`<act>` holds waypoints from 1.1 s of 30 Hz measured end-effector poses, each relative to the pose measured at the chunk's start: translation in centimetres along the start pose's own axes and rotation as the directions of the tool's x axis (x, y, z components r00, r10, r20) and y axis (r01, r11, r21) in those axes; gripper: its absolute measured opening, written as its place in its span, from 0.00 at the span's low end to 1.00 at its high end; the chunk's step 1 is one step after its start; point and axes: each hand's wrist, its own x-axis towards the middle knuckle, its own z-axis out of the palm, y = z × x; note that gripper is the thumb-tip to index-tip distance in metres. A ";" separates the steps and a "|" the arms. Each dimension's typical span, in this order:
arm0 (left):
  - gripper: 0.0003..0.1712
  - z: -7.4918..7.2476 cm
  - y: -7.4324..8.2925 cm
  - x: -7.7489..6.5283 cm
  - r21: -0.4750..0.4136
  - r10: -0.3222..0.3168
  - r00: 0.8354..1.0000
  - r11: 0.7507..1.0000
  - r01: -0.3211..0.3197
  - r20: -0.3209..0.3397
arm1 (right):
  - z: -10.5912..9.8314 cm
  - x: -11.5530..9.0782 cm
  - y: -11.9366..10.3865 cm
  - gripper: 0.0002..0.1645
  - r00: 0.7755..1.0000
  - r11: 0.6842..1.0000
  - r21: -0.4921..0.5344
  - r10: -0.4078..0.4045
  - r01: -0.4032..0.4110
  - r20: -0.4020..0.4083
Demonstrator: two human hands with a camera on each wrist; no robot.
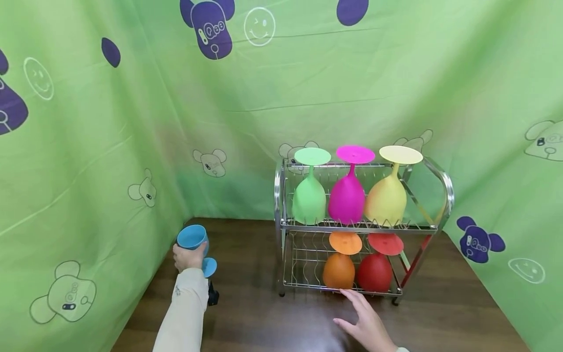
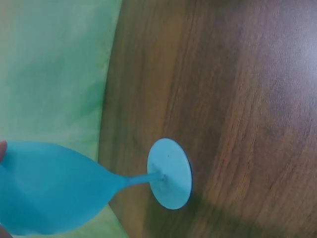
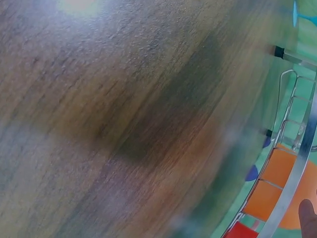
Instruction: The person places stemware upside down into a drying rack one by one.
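Note:
At the left of the head view my left hand [image 1: 188, 256] grips the bowl of a blue goblet [image 1: 192, 236] from the side. Its mouth faces up and its round foot [image 2: 170, 173] points down; I cannot tell whether the foot touches the table. Only bits of that hand show at the edge of the left wrist view. My right hand [image 1: 367, 322] has its fingers spread and holds nothing, just in front of the metal rack's lower tier. Nearest to it are an orange goblet [image 1: 339, 270] and a red goblet [image 1: 375, 272], both upside down.
A two-tier metal rack [image 1: 358, 229] stands right of centre. Its upper tier bears upside-down green [image 1: 309, 200], magenta [image 1: 347, 199] and yellow [image 1: 387, 200] goblets. The table [image 1: 246, 303] is dark wood. Green printed cloth [image 1: 246, 122] hangs around the back and sides.

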 end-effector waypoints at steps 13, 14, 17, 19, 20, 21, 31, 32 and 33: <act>0.60 0.3 0.1 0.4 0.077 0.045 0.999 0.996 -0.043 -0.024 | 0.4 -0.9 -0.1 0.43 1.000 1.000 -0.010 0.010 -0.010 -0.014; 0.59 0.3 0.1 0.3 0.075 0.047 0.998 0.996 -0.045 -0.028 | 0.3 -1.0 -0.1 0.43 1.000 1.000 -0.011 0.018 -0.019 -0.015; 0.56 0.2 0.0 0.1 0.056 0.056 0.998 0.997 -0.055 -0.029 | 0.1 -1.0 -0.2 0.43 0.998 0.998 -0.031 0.062 -0.062 -0.008; 0.57 0.1 -0.2 0.0 0.052 0.058 0.998 0.997 -0.057 -0.030 | -0.1 -1.0 -0.3 0.42 0.995 0.994 -0.039 0.103 -0.102 0.016; 0.57 0.1 -0.5 -0.1 0.052 0.056 0.998 0.997 -0.055 -0.029 | -0.2 -1.0 -0.4 0.42 0.991 0.991 -0.044 0.128 -0.127 0.033; 0.57 0.0 -0.7 -0.1 0.052 0.051 0.998 0.997 -0.049 -0.026 | -0.4 -1.0 -0.5 0.41 0.987 0.988 -0.044 0.152 -0.150 0.051; 0.54 -0.6 -1.8 0.2 0.080 0.110 0.994 0.991 -0.112 0.019 | -0.4 -0.8 -0.8 0.41 0.982 0.984 -0.035 0.176 -0.174 0.064; 0.54 -0.7 -1.8 0.2 0.084 0.127 0.991 0.988 -0.129 0.029 | -0.4 -0.7 -0.7 0.41 0.987 0.987 -0.040 0.156 -0.154 0.046; 0.54 -0.9 -1.8 0.3 0.082 0.150 0.988 0.985 -0.153 0.039 | -0.4 -0.6 -0.6 0.41 0.991 0.990 -0.048 0.135 -0.133 0.026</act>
